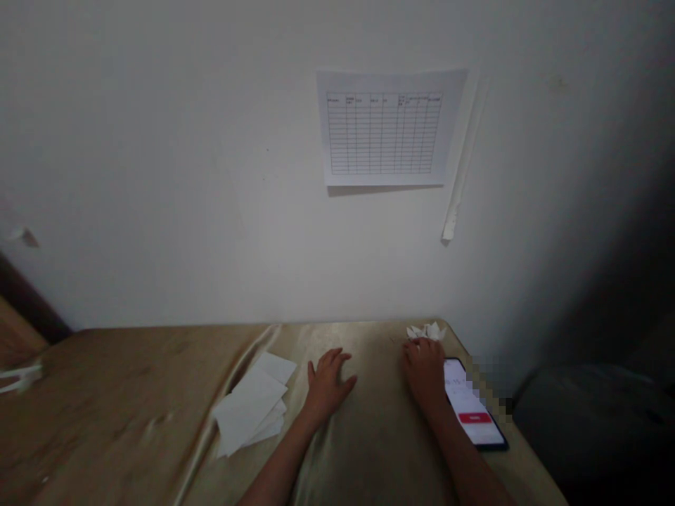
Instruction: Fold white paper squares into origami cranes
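Observation:
My left hand [330, 379] rests low over the cloth-covered table with its fingers spread, and nothing is in it. To its left lies a loose stack of white paper sheets [256, 400], fanned out and apart from the hand. At the table's far right corner my right hand [425, 369] has its fingers bent together at the near edge of some small folded white paper [428, 330]. Its fingertips are partly hidden, and the folds blur into one another. A phone [472, 407] with a lit screen and a red button lies just right of that hand and wrist.
The shiny tan cloth [363, 436] has raised creases left of the paper stack. Behind the table stands a white wall [184, 176] bearing a printed table sheet [384, 133] and a paper strip [464, 169]. A white object [21, 378] sits at the far left.

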### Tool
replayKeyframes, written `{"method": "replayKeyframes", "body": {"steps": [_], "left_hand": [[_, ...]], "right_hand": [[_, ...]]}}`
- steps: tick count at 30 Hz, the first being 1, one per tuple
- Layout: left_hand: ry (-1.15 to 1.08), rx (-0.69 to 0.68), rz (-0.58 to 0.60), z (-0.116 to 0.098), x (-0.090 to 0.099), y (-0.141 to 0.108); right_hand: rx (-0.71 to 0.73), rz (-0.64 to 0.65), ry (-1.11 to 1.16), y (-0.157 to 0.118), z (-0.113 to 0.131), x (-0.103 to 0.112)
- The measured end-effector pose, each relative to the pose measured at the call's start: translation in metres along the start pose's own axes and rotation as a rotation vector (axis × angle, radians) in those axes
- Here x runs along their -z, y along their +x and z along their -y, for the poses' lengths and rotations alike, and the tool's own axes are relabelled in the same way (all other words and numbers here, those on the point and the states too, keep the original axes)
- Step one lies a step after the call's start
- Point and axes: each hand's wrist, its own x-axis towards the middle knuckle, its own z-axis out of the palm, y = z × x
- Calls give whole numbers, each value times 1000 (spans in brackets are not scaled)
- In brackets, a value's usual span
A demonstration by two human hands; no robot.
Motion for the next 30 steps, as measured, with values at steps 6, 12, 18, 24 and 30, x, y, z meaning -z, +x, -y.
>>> {"method": "replayKeyframes", "body": {"steps": [6,12,18,24,30], "left_hand": [[121,-55,31,3,-6,-6],[180,-119,46,1,-1,-10],[181,-159,34,9,23,-6],[224,-43,-4,31,55,-16],[392,115,-37,65,81,-49]], "right_hand": [[239,305,343,-15,13,-26],[253,460,449,-18,12,-28],[232,456,483,-16,8,-27],[220,444,492,-18,8,-26],[233,425,493,-17,6,-30]]}}
